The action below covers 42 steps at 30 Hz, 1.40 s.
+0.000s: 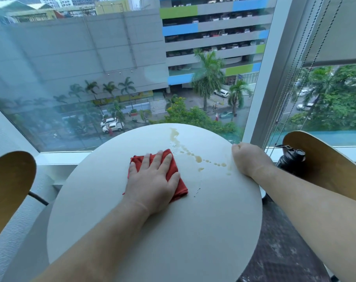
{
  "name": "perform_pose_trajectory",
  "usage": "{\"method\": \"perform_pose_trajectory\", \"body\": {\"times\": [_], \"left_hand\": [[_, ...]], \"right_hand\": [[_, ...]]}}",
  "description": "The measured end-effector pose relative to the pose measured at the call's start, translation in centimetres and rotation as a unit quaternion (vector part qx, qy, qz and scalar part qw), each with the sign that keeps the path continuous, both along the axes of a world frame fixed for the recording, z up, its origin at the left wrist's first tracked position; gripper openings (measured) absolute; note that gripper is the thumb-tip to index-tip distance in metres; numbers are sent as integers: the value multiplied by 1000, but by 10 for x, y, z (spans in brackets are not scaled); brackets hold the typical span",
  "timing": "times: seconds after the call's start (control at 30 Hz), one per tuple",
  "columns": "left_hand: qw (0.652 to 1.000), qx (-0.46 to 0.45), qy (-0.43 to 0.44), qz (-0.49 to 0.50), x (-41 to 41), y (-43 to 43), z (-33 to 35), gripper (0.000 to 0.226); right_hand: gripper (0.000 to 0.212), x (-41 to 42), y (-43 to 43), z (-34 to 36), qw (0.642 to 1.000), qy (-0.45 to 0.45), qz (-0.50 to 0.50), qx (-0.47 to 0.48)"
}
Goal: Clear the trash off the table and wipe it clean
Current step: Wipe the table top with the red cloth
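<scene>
A round white table stands before a window. My left hand lies flat, fingers spread, pressing a folded red cloth onto the tabletop near its middle. A trail of yellowish-brown spilled drops runs from the far edge toward the right edge, just right of the cloth. My right hand is closed in a fist and rests on the table's right rim, next to the last drops. Whether it holds anything is hidden.
Two wooden chair backs flank the table, one at the left and one at the right. A dark bottle sits on the right chair. Blind cords hang by the window frame at right.
</scene>
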<state>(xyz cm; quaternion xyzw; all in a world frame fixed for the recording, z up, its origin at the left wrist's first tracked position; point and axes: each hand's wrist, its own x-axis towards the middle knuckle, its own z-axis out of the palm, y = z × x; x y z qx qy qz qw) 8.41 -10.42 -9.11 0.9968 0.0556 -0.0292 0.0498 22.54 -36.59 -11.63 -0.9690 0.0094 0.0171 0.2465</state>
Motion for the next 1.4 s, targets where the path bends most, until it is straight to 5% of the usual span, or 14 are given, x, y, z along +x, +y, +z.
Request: {"method": "perform_pose_trajectory", "body": {"times": [0.23, 0.53, 0.97, 1.4], "left_hand": [[1000, -3, 5, -26, 47, -20, 1, 70], [996, 0, -24, -86, 14, -17, -3, 67], [1000, 4, 0, 11, 86, 25, -1, 65], [994, 12, -20, -108, 109, -16, -1, 69]], "right_hand": [[44, -1, 3, 4, 1000, 2, 10, -8], [46, 0, 3, 4, 1000, 3, 4, 1], [47, 3, 1, -1, 1000, 0, 2, -9], [50, 5, 1, -2, 1000, -9, 8, -18]]}}
